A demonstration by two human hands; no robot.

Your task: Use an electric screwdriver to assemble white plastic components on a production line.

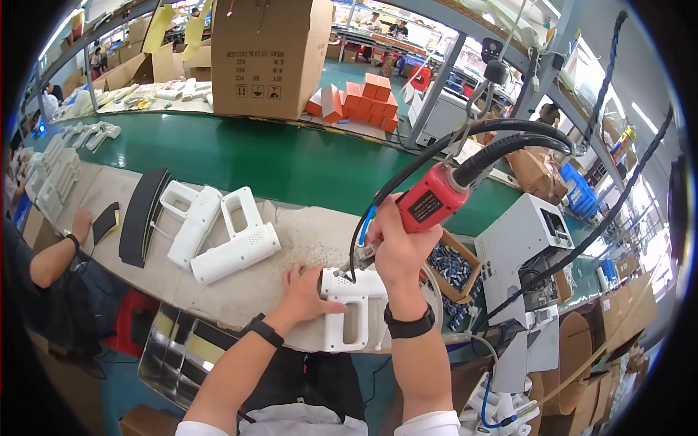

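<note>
1. White casing (pixel 366 283): flat on tabletop (pixel 309 247), steadied at left end by left hand (pixel 300 294), with fingers apart.
2. Clamped in right hand (pixel 403 254): red power tool (pixel 430 196), slanting down toward casing.
3. Probably light, stiff, slightly slippery; better to grasp by loop handle (pixel 334 333).

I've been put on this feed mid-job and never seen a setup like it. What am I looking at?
There is no robot: these are a person's bare hands. The single picture comes from a fisheye camera on that person's head, looking down, so straight edges bend. The right hand grips a red tool, its tip at a white housing. The left hand holds that housing's left end. On the tan worktop, two more white housings lie leftward, a dark curved piece beside them; rightward is a tray of small blue parts. The far-left hand is a co-worker's.
</note>
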